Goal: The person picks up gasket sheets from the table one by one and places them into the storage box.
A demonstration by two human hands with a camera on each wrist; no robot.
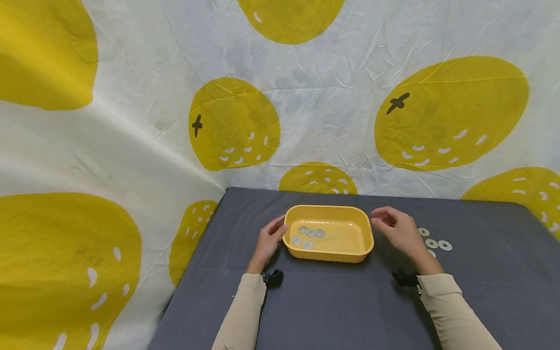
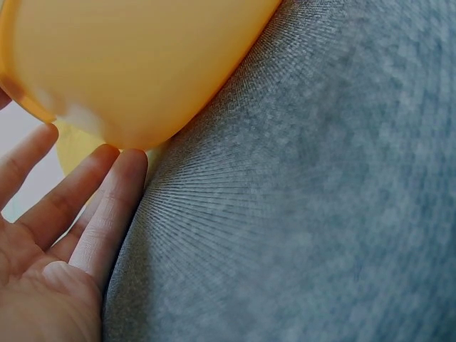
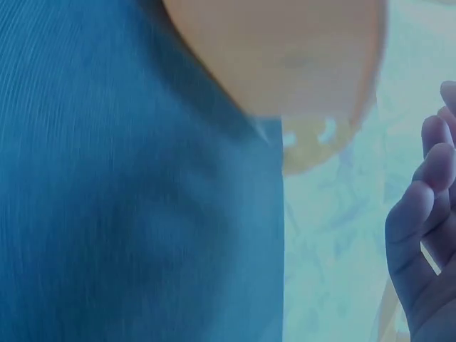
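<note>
In the head view a yellow plastic tray (image 1: 325,256) stands on the table, with several flat metal washers (image 1: 307,245) at its left side. My left hand (image 1: 268,243) holds the tray's left end, thumb over the rim; in the left wrist view its fingers (image 2: 107,221) lie against the outer wall. Just off the tray's right end hovers my right hand (image 1: 400,233), thumb and forefinger bent towards the rim, with nothing visible between them. In the right wrist view the other fingers (image 3: 406,221) curl loosely beside the blurred tray (image 3: 299,64).
Several more washers (image 1: 431,243) lie on the dark grey tabletop (image 1: 328,311) to the right, partly behind my right wrist. A white cloth (image 1: 323,126) with yellow fruit shapes hangs behind the table and along its left side.
</note>
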